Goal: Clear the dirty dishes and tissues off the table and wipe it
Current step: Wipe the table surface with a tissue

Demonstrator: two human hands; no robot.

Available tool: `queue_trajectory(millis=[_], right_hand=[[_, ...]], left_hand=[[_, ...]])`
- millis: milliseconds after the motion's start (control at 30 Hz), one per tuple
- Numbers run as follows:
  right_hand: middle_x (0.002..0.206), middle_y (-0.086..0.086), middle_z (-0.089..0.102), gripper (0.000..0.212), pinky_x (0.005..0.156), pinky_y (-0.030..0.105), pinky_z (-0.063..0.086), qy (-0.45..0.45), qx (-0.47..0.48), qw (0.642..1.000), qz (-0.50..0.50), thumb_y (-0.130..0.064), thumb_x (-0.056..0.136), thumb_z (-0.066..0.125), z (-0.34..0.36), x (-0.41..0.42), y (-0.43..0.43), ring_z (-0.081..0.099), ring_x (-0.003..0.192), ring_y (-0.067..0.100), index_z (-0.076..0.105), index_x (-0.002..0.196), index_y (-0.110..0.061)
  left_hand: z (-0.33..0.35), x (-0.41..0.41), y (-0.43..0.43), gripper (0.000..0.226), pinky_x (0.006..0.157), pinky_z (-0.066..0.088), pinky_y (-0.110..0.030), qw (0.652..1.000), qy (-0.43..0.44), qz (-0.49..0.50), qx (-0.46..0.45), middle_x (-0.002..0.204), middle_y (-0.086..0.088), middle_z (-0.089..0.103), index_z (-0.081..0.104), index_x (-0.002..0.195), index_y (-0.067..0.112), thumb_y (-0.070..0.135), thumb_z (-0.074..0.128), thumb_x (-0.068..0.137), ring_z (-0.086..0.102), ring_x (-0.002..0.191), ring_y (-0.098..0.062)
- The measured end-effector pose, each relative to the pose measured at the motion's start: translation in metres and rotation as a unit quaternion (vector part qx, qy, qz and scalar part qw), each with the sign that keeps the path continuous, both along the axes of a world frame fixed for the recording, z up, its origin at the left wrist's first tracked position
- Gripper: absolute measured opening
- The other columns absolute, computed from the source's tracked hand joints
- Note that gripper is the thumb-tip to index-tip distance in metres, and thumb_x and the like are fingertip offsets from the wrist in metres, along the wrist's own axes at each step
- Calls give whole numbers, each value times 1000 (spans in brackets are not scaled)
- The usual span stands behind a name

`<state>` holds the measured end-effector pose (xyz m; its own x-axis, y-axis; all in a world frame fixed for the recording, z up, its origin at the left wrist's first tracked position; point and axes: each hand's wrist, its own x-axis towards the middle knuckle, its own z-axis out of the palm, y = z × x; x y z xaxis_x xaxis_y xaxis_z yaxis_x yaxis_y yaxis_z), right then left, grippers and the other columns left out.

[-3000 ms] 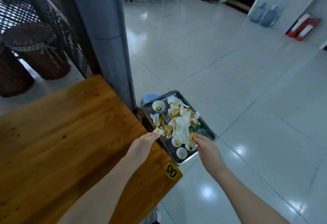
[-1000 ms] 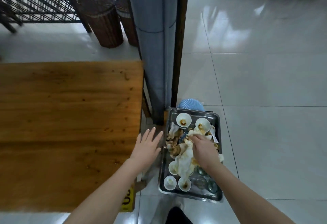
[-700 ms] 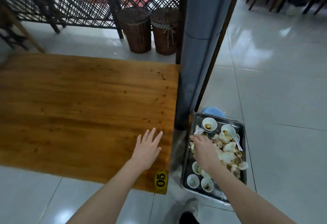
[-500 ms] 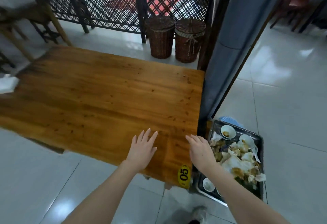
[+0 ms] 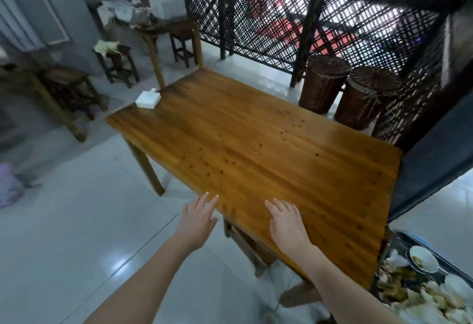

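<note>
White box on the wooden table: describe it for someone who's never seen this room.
Start at the wooden table before the black lattice screen. At its far left corner lies a flat white box, a tissue poking up. It is the only thing lying on that tabletop; the larger white box stands on the side table behind.

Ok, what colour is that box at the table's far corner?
The box is white; the head view shows it.

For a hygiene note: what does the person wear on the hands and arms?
Nothing that shows. The left hand and the right hand are bare, without gloves, and I see no ring, watch or bracelet. Both forearms are bare too; no sleeve reaches into the picture.
</note>
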<state>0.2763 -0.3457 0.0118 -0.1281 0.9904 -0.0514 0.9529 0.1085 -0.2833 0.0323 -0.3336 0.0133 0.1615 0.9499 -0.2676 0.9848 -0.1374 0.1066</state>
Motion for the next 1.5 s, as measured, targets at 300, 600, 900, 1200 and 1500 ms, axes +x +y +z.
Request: queue_trajectory(millis=[300, 600, 900, 1200, 1500], right_hand=[[152, 1, 34, 47, 119, 39, 16, 26, 4, 996, 86, -16, 100, 41, 12, -88, 76, 26, 141, 19, 35, 146, -22], [150, 3, 37, 46, 117, 42, 17, 29, -15, 994, 109, -16, 98, 43, 9, -175, 191, 29, 140, 20, 38, 144, -22], [150, 0, 37, 46, 117, 40, 19, 21, -24, 985, 171, -19, 98, 47, 14, -252, 283, 30, 140, 17, 39, 143, -23], [150, 2, 37, 44, 117, 40, 19, 3, -49, 979, 200, -19, 99, 43, 7, -325, 339, 30, 139, 17, 39, 143, -22], [152, 0, 33, 45, 118, 39, 15, 9, -61, 991, 117, -22, 100, 43, 18, -425, 405, 25, 142, 17, 36, 144, -23]], left_hand=[[15, -96, 20, 57, 116, 18, -43, 995, 2, 95, 33, 161, -4, 10, 9, 154, 26, 40, 31, 103, 13, 147, -25], [19, -182, 90, 60, 116, 17, -43, 986, 51, 158, 22, 162, -4, 9, 3, 154, 28, 42, 30, 103, 14, 147, -24], [21, -251, 151, 61, 117, 15, -42, 973, 46, 224, 23, 162, -4, 4, 0, 155, 27, 42, 29, 103, 12, 148, -23], [4, -320, 189, 62, 116, 17, -41, 969, 27, 245, 0, 162, -5, 4, 0, 155, 26, 40, 31, 103, 13, 147, -22], [6, -434, 280, 62, 117, 16, -43, 982, -3, 186, 13, 161, -7, 8, 4, 154, 24, 33, 36, 102, 13, 147, -26]])
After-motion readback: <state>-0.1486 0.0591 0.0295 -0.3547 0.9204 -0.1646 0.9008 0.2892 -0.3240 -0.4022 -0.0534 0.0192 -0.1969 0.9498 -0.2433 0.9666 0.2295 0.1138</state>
